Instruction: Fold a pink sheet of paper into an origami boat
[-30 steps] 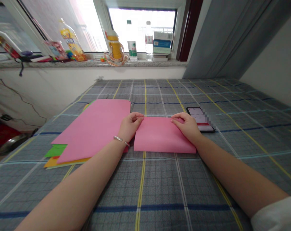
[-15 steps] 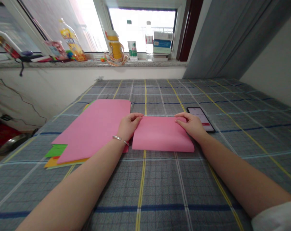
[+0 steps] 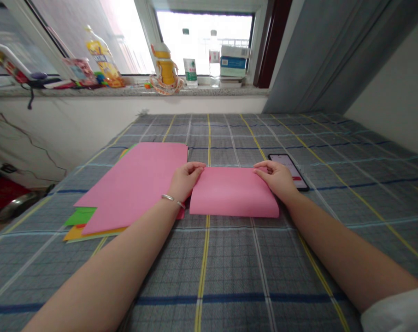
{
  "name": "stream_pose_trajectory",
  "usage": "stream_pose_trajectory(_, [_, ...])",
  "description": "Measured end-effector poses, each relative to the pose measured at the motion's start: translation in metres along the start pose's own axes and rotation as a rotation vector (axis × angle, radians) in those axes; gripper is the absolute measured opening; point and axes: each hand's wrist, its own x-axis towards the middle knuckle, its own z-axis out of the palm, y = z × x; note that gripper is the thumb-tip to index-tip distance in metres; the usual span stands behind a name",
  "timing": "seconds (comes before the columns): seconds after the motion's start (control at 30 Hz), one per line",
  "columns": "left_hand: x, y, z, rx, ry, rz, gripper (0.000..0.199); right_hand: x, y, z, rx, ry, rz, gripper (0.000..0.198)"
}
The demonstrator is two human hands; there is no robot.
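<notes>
A pink sheet of paper lies bent over on itself in front of me, its near side a rounded, uncreased curve. My left hand pinches its far left corner between thumb and fingers; a silver bangle circles that wrist. At the far right corner, my right hand grips the paper's edge the same way. Left of the sheet rests a stack of coloured paper, pink on top, with green and orange sheets sticking out beneath. My left forearm covers part of the stack.
Beside my right hand lies a phone with its screen lit. Everything rests on a grey checked cloth. Along the windowsill at the back stand a juice bottle, a yellow drinking bottle, a tube and stacked boxes.
My right hand has shifted slightly to the right along the paper's far edge. My left hand and the paper stay nearly as they were.
</notes>
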Motion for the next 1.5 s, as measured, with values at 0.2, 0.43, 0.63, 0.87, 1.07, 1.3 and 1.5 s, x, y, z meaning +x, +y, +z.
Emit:
stream_pose_trajectory(0.2, [0.003,-0.001,0.000,0.044,0.003,0.018,0.020,0.001,-0.001,0.000,-0.006,0.028,0.004,0.022])
stream_pose_trajectory(0.43, [0.007,-0.003,0.001,0.308,-0.095,0.062,0.015,0.007,0.003,0.001,-0.186,-0.107,-0.022,0.014])
stream_pose_trajectory(0.63, [0.011,-0.007,0.002,0.472,-0.187,0.152,0.015,0.011,0.006,0.002,-0.347,-0.226,-0.208,0.018])
stream_pose_trajectory(0.87, [0.008,-0.006,0.003,0.907,-0.226,0.490,0.022,0.015,0.010,0.004,-0.411,-0.333,-0.317,0.029])
stream_pose_trajectory(1.07, [-0.003,0.006,0.008,1.152,-0.215,0.747,0.019,0.011,0.006,0.006,-0.490,-0.343,-0.337,0.032])
stream_pose_trajectory(1.3, [-0.002,0.013,0.015,1.171,-0.516,0.938,0.029,0.005,-0.003,0.006,-0.608,-0.302,-0.387,0.028])
stream_pose_trajectory(1.5, [-0.003,0.016,0.014,1.176,-0.554,0.788,0.033,0.005,-0.008,0.006,-0.605,-0.335,-0.534,0.028])
